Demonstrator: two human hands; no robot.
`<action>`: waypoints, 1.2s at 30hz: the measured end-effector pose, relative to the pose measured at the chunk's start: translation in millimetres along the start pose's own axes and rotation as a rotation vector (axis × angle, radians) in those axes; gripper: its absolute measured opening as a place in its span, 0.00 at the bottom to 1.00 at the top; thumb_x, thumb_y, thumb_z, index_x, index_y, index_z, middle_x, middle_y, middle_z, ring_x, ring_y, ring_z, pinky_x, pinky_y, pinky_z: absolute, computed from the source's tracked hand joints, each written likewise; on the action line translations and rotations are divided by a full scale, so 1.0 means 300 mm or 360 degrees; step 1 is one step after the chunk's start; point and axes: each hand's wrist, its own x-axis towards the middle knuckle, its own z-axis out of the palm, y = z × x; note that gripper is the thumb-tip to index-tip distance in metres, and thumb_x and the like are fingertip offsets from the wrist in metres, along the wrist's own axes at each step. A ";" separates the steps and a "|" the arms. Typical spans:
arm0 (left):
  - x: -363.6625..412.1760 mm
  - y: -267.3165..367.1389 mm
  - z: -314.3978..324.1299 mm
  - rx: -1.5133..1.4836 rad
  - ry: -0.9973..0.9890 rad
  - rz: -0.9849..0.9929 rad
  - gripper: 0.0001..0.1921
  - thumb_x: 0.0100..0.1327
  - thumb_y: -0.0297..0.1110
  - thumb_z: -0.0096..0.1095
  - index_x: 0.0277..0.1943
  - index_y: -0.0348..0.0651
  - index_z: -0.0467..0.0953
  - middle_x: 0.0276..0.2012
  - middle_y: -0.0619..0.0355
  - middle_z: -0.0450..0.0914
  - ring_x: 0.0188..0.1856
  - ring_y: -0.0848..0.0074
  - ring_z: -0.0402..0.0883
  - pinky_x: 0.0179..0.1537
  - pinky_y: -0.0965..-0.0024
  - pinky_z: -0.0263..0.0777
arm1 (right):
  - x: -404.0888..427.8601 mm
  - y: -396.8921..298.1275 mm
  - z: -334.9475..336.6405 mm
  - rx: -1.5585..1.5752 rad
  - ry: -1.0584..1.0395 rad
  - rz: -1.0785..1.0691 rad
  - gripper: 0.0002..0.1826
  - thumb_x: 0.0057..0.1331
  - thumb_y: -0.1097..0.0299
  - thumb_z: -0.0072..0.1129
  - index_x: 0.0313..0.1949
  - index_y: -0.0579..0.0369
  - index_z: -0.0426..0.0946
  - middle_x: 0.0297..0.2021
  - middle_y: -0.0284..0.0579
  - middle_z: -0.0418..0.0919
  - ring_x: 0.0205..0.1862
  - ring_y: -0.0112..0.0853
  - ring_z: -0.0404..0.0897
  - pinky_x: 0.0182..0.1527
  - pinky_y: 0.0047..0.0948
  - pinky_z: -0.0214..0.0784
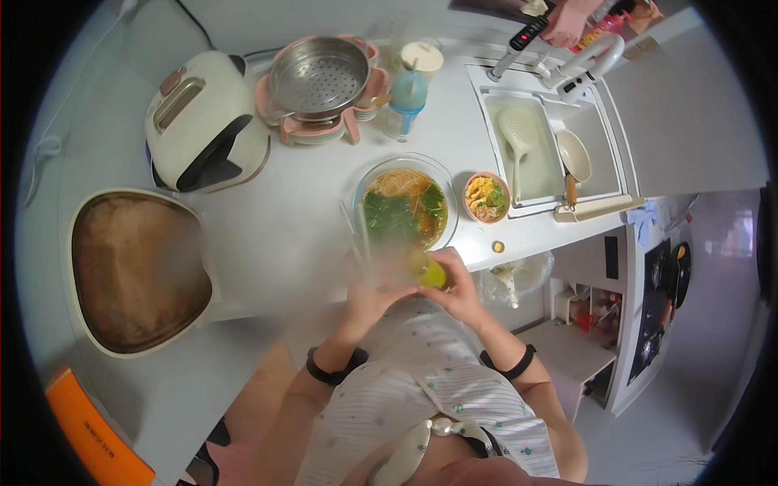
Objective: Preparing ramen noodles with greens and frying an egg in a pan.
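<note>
Both my hands are together at the counter's front edge, around a small yellow-green bottle (433,274). My right hand (459,285) wraps its right side. My left hand (380,291) meets it from the left, its fingers partly lost in a blurred patch of the view. Just beyond stands a clear glass bowl (453,209) of noodles and leafy greens in broth. A pair of pale chopsticks (355,234), also blurred, slants at the bowl's left side. To the right are a small pink bowl (467,209) with noodles and egg, and a yellow cap (498,246).
A steamer pan (319,79) on a pink rack, a blue-topped bottle (406,103) and a white cooking appliance (200,121) stand behind. The sink (493,152) holds a slotted ladle (516,130) and a small pan (573,155). Another hand (565,27) shows beyond the faucet (598,58).
</note>
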 end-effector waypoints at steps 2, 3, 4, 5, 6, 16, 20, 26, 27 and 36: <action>0.034 0.034 0.007 -0.0274 0.0150 -0.0110 0.21 0.43 0.18 0.67 0.44 0.33 0.73 0.36 0.59 0.73 0.31 0.84 0.71 0.32 0.81 0.67 | 0.003 0.013 -0.009 -0.0147 0.0108 -0.0048 0.27 0.47 0.80 0.61 0.49 0.57 0.66 0.40 0.42 0.66 0.45 0.33 0.67 0.48 0.27 0.59; 0.031 0.027 0.003 -0.0260 0.0139 -0.0106 0.21 0.43 0.18 0.67 0.44 0.33 0.73 0.36 0.59 0.73 0.31 0.84 0.71 0.32 0.81 0.67 | 0.002 0.010 -0.013 -0.0135 0.0120 -0.0054 0.27 0.47 0.80 0.61 0.49 0.57 0.66 0.40 0.42 0.66 0.45 0.33 0.67 0.48 0.27 0.59; 0.022 0.004 -0.004 -0.0314 0.0123 -0.0208 0.21 0.44 0.17 0.67 0.45 0.33 0.72 0.36 0.59 0.74 0.30 0.84 0.72 0.32 0.81 0.68 | 0.002 0.008 -0.019 -0.0138 0.0166 -0.0048 0.27 0.47 0.80 0.61 0.48 0.57 0.66 0.40 0.42 0.66 0.44 0.33 0.67 0.48 0.27 0.59; 0.013 -0.012 -0.008 -0.0370 0.0107 -0.0311 0.22 0.45 0.17 0.66 0.46 0.32 0.71 0.36 0.59 0.75 0.30 0.84 0.73 0.33 0.82 0.68 | 0.003 0.007 -0.022 -0.0142 0.0212 -0.0041 0.26 0.47 0.80 0.61 0.48 0.58 0.66 0.41 0.42 0.65 0.44 0.33 0.67 0.48 0.26 0.59; 0.008 -0.015 -0.003 -0.0361 0.0094 -0.0306 0.22 0.45 0.17 0.66 0.46 0.32 0.71 0.36 0.59 0.75 0.30 0.84 0.73 0.33 0.82 0.68 | 0.004 0.007 -0.023 -0.0136 0.0227 -0.0046 0.26 0.47 0.80 0.61 0.48 0.58 0.66 0.41 0.42 0.65 0.44 0.33 0.67 0.48 0.26 0.59; 0.007 -0.037 0.090 -0.0405 0.0081 -0.0348 0.25 0.46 0.16 0.65 0.49 0.29 0.66 0.43 0.54 0.74 0.43 0.75 0.76 0.40 0.77 0.72 | -0.019 0.036 0.083 -0.0215 0.0274 -0.0150 0.38 0.50 0.72 0.64 0.57 0.58 0.50 0.49 0.49 0.60 0.51 0.35 0.65 0.53 0.33 0.58; 0.030 0.080 0.076 -0.0682 0.0161 -0.0582 0.24 0.47 0.16 0.62 0.49 0.29 0.66 0.41 0.53 0.75 0.38 0.78 0.77 0.39 0.78 0.71 | -0.023 -0.039 0.037 -0.0154 0.0071 -0.0293 0.38 0.49 0.67 0.67 0.56 0.58 0.53 0.47 0.49 0.63 0.50 0.36 0.66 0.52 0.35 0.59; -0.023 0.081 0.051 -0.0168 0.0455 -0.0556 0.27 0.45 0.16 0.63 0.52 0.27 0.65 0.29 0.59 0.77 0.23 0.89 0.72 0.26 0.86 0.65 | -0.102 0.244 -0.409 -0.1391 0.0800 0.0104 0.28 0.44 0.65 0.67 0.45 0.59 0.68 0.37 0.53 0.69 0.40 0.45 0.69 0.42 0.37 0.64; -0.026 0.087 0.064 -0.0099 0.0542 -0.0571 0.28 0.45 0.16 0.63 0.52 0.27 0.65 0.27 0.60 0.77 0.22 0.90 0.70 0.24 0.86 0.64 | -0.119 0.276 -0.467 -0.1618 0.0885 0.0154 0.28 0.42 0.65 0.67 0.44 0.59 0.69 0.35 0.52 0.69 0.38 0.46 0.69 0.41 0.38 0.64; -0.086 0.136 0.207 -0.0085 0.0618 -0.0582 0.27 0.44 0.15 0.63 0.51 0.28 0.67 0.28 0.65 0.75 0.19 0.94 0.61 0.26 0.90 0.56 | -0.095 0.338 -0.537 -0.1384 0.0652 0.0159 0.19 0.42 0.68 0.65 0.34 0.60 0.72 0.32 0.49 0.70 0.36 0.43 0.70 0.40 0.37 0.65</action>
